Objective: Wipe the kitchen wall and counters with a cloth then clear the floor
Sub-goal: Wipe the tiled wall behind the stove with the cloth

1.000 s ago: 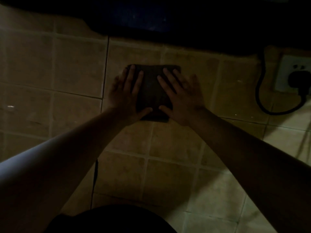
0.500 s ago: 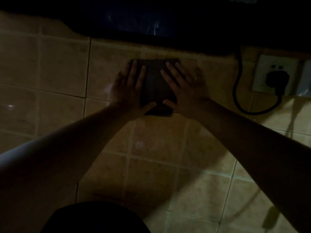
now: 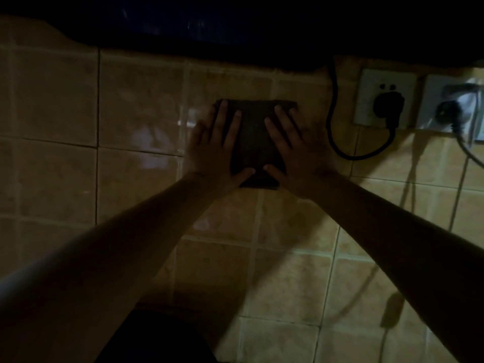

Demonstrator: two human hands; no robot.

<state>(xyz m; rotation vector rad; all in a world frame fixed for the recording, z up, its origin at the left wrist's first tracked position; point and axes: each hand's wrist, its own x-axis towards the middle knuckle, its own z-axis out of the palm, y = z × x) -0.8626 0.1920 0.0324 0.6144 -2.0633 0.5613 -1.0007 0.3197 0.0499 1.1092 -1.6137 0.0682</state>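
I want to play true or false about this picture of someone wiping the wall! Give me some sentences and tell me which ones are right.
1. Both hands press flat on the cloth. True: the left hand and the right hand lie on it with straight fingers.
2. The cloth is bright white. False: it looks dark.
3. The wall is covered in tiles. True.
4. The socket is left of the cloth. False: it is to the right.
5. Nothing is plugged into the socket. False: a black plug sits in it, with a cord looping beside the cloth.
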